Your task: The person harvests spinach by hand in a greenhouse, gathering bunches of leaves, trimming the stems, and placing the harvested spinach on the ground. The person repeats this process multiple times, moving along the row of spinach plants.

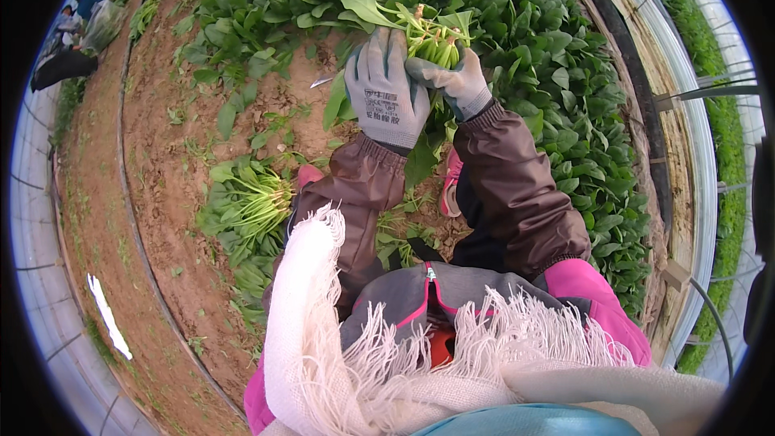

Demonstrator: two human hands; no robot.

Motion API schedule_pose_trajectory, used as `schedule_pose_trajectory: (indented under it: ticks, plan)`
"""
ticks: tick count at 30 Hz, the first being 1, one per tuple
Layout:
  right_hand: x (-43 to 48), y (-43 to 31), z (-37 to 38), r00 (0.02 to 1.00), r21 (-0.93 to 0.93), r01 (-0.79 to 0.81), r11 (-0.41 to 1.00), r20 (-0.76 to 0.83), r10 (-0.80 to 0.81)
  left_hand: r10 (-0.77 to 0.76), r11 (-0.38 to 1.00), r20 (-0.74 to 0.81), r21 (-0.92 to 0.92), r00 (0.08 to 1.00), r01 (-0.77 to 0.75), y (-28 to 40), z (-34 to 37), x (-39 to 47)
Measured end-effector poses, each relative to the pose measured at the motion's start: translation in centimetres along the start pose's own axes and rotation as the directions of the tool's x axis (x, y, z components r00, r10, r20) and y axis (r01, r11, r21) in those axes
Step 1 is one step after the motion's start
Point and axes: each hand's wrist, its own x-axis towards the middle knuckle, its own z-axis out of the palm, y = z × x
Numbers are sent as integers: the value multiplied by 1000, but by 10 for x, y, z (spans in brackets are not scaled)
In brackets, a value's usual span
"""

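Observation:
Both my hands wear grey-and-teal coated work gloves and hold a bunch of spinach-like greens (439, 48) between them, its cut root ends upward. My right hand (463, 82) grips the stems from the right, thumb laid across them. My left hand (387, 88) presses the bunch's left side with its fingers nearly straight; its back faces me and bears printing, and its palm is hidden. Some leaves hang below the hands. On the soil to the left lies a gathered pile of greens (251, 200), root ends toward my shoe.
Dense rows of growing greens (563, 72) stand ahead and right. A small pale blade-like piece (321, 81) lies on the soil. A dark hose (130, 151) runs along the left. At far left are people (91, 3) near a plastic bag (103, 24). Wooden boards (678, 157) edge the right.

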Motion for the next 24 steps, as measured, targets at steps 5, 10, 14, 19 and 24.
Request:
schedule_pose_trajectory:
  ticks: [5, 10, 14, 19, 24]
  plan:
    - [-10, -22, 8, 974, -403, 125, 907, -126, -190, 153, 949, 57, -288, 987, -131, -23, -14, 6]
    - [-10, -30, 13, 978, -311, 177, 934, -49, -202, 63, 963, 203, -270, 977, -6, -28, -15, -2]
    - [-10, -21, 24, 990, -313, 48, 949, -115, -88, -100, 905, 324, -364, 941, 222, -15, 2, -21]
    - [-10, -33, 27, 893, -788, 449, 421, 408, -188, -318, 532, 337, -711, 886, 461, -26, 8, -23]
    - [-7, -6, 23, 931, -105, -280, 954, 211, 297, -240, 760, 195, -572, 951, 309, -30, 0, -18]
